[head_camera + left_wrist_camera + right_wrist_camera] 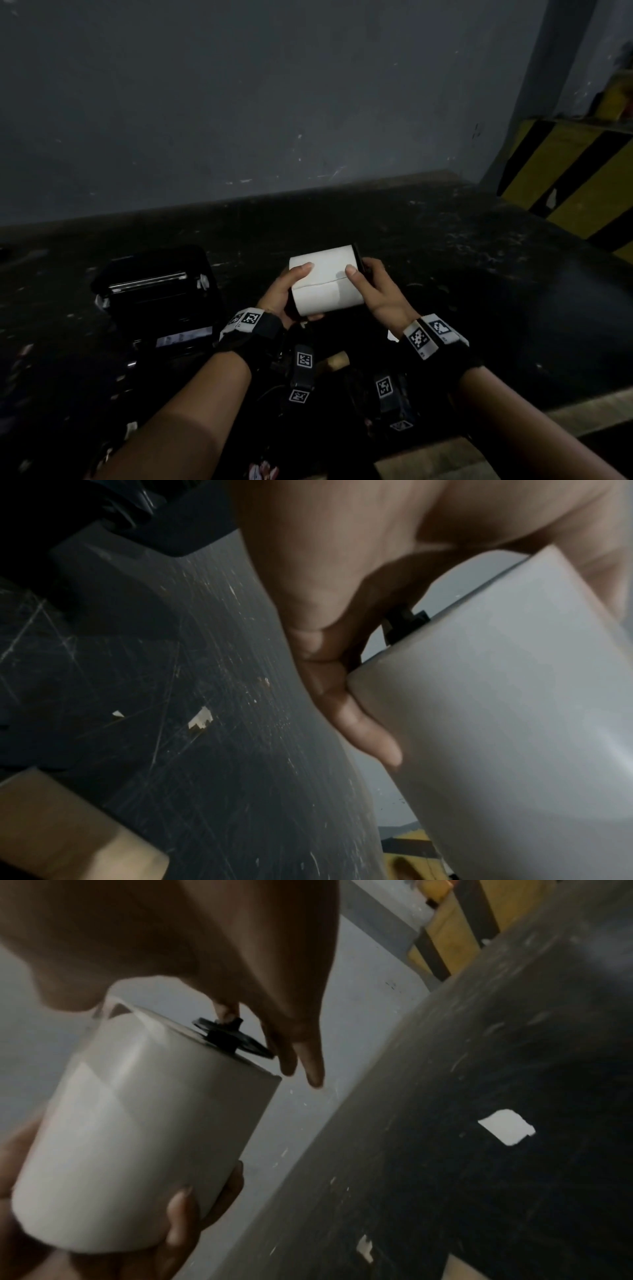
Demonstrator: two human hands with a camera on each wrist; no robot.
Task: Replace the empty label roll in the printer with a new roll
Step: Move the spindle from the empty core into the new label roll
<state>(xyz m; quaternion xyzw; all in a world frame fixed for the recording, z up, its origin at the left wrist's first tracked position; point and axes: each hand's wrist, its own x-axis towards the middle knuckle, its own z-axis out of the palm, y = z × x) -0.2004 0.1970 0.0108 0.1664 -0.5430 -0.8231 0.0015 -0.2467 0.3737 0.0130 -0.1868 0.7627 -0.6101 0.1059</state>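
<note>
A full white label roll [325,279] hangs above the dark table, held between both hands. My left hand [287,291] cups its left end from below, thumb on top, fingers [363,729] curled round the roll [514,696]. My right hand [370,284] holds the right end, thumb on the paper, fingers on a black spindle disc [236,1039] seated in the roll [137,1123] core. The black label printer [157,291] stands open to the left, its roller bar showing.
A dark scratched table [479,274] runs to a grey wall [239,102]. A brown cardboard core [337,359] lies near my wrists. A small white label scrap [507,1126] lies on the table. A yellow-and-black striped barrier [575,178] stands at the right.
</note>
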